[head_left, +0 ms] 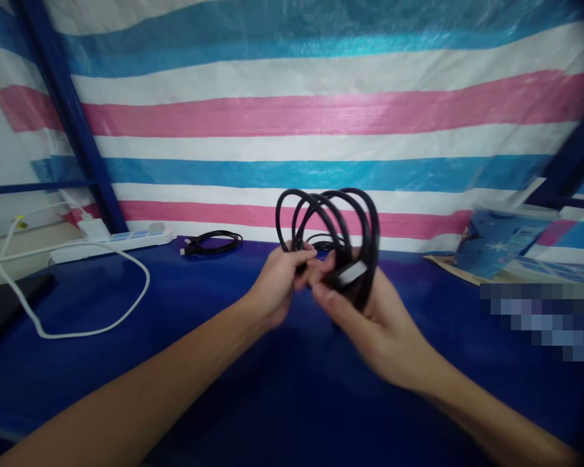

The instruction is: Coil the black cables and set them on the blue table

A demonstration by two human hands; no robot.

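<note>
A black cable (372, 227) is looped into several upright coils between my two hands, above the blue table. My left hand (278, 282) pinches the lower left part of the loops, its fingertips close to those of the other hand. Closed round the right side of the coils is my right hand (374, 318), with a connector (353, 273) that has a pale metal end lying over its fingers. Motion blurs the fingertips where the hands meet, and the coils partly hide them.
On the blue table (199, 389), a coiled black cable (219, 242) lies at the back, with another coil (324, 242) behind my hands. A white power strip (117, 245), white cable (147, 279) and dark flat object (10, 305) are left. A blue package (501, 243) stands right.
</note>
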